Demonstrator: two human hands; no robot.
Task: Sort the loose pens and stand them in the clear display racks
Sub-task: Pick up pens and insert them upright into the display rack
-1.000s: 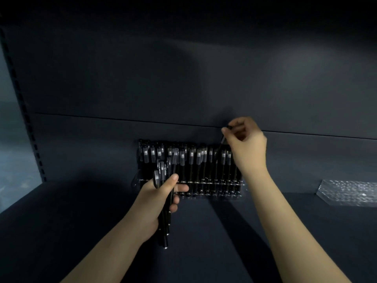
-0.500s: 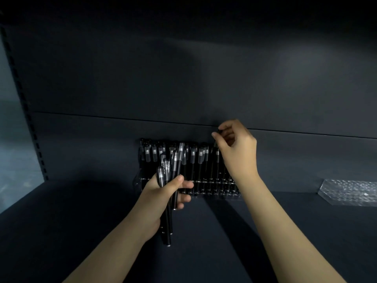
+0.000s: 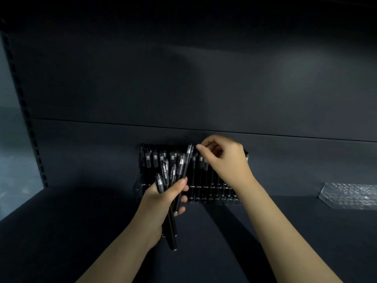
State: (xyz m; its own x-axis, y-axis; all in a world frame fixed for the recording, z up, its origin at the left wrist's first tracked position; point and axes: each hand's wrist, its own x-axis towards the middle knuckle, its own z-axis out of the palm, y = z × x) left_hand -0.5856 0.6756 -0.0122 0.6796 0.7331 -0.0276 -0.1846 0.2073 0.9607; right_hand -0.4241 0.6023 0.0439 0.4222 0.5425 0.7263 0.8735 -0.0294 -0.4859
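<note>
Dark shelf and back panel hold a clear rack of upright black pens, with a second clear rack well off to the right. Just before the first, the left hand has its grip closed round a loose bundle of pens, one raised pen standing proud, while the right hand hovers, fingers curled, beside its cap; whether that grip holds anything I cannot tell. The step looks like feeding the rack: pinch the raised pen, draw it out, find a free slot.

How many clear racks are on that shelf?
2. The pen-filled rack stands at centre back; the second rack sits far right, cut off by the frame. More may be hidden.
</note>
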